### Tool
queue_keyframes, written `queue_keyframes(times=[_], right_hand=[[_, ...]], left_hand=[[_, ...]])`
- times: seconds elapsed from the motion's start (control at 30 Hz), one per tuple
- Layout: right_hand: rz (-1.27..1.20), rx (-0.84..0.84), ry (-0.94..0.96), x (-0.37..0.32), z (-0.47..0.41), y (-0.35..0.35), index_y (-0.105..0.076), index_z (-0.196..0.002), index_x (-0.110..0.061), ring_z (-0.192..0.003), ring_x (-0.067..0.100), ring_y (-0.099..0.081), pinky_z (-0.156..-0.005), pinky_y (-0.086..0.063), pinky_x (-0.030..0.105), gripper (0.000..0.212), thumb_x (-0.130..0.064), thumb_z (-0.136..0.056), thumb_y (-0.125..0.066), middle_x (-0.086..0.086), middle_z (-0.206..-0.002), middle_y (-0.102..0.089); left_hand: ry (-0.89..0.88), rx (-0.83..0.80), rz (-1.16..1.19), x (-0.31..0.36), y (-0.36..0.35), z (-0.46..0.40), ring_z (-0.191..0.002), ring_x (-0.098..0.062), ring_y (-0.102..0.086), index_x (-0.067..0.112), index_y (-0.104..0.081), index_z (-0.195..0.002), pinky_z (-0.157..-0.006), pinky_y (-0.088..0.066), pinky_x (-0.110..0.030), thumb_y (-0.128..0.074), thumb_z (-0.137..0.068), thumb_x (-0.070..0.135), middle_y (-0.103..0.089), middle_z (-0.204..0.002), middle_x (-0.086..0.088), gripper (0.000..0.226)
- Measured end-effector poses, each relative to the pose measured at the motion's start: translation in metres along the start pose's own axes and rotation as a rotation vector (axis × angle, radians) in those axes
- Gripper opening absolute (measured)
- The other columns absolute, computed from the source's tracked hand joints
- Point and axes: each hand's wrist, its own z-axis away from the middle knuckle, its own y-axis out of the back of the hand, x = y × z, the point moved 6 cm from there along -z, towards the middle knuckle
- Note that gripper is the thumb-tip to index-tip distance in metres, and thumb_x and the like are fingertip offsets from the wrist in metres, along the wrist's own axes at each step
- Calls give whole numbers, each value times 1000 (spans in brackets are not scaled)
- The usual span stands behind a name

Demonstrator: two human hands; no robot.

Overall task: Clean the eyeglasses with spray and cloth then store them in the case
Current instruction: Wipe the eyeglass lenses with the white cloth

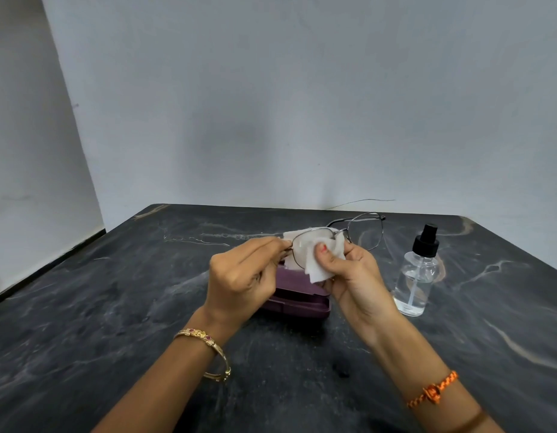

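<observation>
Left hand [243, 273] pinches outer end of wire-framed eyeglasses [339, 235], held above dark marble table [99, 307]. Right hand [352, 276] clamps white cloth [317, 260] around nearer lens, thumb pressing on top. Far lens bare, angled toward wall. Purple case [297, 300] lies shut on table directly beneath hands. Clear spray bottle [417, 273], black pump top, stands upright just right of case. Gold bangle [208, 348] on left wrist, orange thread band [433, 390] on right.
</observation>
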Motion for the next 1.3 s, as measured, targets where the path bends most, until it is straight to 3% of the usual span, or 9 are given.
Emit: queue_keyframes(times=[0.13, 0.23, 0.43, 0.53, 0.67, 0.87, 1.0, 1.1, 1.3], right_hand=[[68, 100, 10, -1, 0, 7, -69, -63, -16, -53, 1, -63, -45, -47, 13, 18, -31, -67, -59, -6, -58, -70], [98, 123, 30, -1, 2, 8, -71, -68, -14, -53, 4, -65, -45, -47, 12, 22, -34, -65, -62, -3, -60, -73], [26, 127, -2, 2, 3, 6, -67, -75, -11, -51, 7, -66, -44, -49, 15, 24, -18, -52, -71, 0, -59, -72], [31, 79, 1, 4, 3, 2, -67, -78, -7, -52, 7, -66, -43, -48, 14, 27, -11, -51, -70, 0, -59, -72], [55, 39, -18, 7, 2, 1, -67, -92, -2, -68, 13, -67, -55, -54, 18, 38, -13, -55, -70, 3, -74, -74], [-122, 0, -45, 10, 0, -4, -64, -94, -1, -66, 12, -69, -54, -54, 19, 32, -12, -64, -62, 5, -73, -74], [-252, 7, -40, 15, 1, -5, -65, -82, -7, -64, 10, -69, -52, -53, 18, 17, -12, -68, -58, 3, -70, -73], [-185, 7, -34, 16, 2, -5, -65, -84, -9, -62, 8, -68, -51, -52, 17, 18, -19, -70, -58, 0, -69, -73], [45, -25, 40, -3, 0, -1, -67, -80, -6, -61, 7, -68, -52, -52, 15, 21, -21, -67, -60, 0, -65, -73]], left_hand=[[-28, -11, 12, 4, -3, 1, -64, -17, -69, -6, -72, -72, -65, -54, -18, -72, -62, -13, -72, -70, -12, 13], [-62, -38, 33, 10, -7, 4, -64, -16, -68, -5, -72, -72, -62, -54, -18, -72, -62, -12, -72, -69, -11, 12], [-78, -63, 28, 11, -11, 8, -63, -14, -65, -2, -71, -70, -58, -53, -18, -65, -69, -10, -71, -67, -8, 9], [-45, -36, 19, 6, -8, 6, -69, -12, -61, -4, -70, -69, -63, -51, -16, -60, -70, -11, -71, -67, -10, 12], [-4, -19, 11, 1, -6, 6, -70, -11, -64, -5, -72, -73, -67, -52, -14, -66, -63, -17, -72, -71, -10, 17], [35, 4, 22, -4, -1, 2, -67, -14, -67, -5, -72, -73, -63, -54, -19, -68, -61, -17, -72, -70, -10, 17], [16, 17, 31, -2, -1, 2, -70, -12, -65, -5, -72, -73, -60, -55, -22, -66, -68, -13, -73, -70, -11, 11], [-8, 18, 31, -1, 0, 2, -75, -12, -63, -6, -72, -73, -67, -54, -18, -60, -72, -10, -72, -70, -11, 12], [-7, -2, 22, 0, -1, 2, -73, -12, -63, -6, -71, -73, -69, -53, -15, -70, -59, -18, -72, -69, -11, 18]])
